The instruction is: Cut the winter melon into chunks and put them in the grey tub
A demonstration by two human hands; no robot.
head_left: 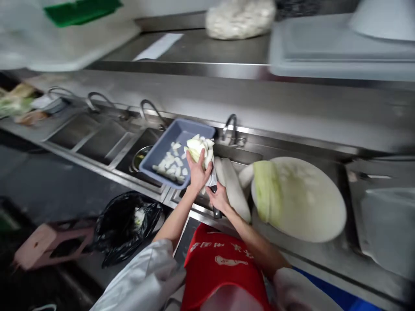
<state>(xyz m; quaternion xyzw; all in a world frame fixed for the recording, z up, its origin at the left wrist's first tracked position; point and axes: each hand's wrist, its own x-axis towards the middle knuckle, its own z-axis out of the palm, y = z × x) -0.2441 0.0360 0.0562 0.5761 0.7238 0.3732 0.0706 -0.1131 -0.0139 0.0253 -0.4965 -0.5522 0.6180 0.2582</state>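
Note:
My left hand (197,172) is pressed over a pile of pale green-white vegetable pieces (198,144), fingers spread around them. The pile rests against the blade of a kitchen knife (217,212), whose black handle my right hand (218,197) grips. Both hands are over the right side of a grey-blue plastic tub (154,149) set across the sink. Cut white chunks (170,165) lie in the tub. To the right, a pale green vegetable (267,191) with a cut side lies on a round white cutting board (319,207). Long white vegetables (234,190) lie in the sink beside my right hand.
Curved taps (231,125) stand behind the sinks (106,142). A black-bagged bin (121,229) and a pink stool (48,246) are on the floor at left. A steel shelf (194,69) crosses above, holding a bag of white items (240,19) and a grey lidded box (317,47).

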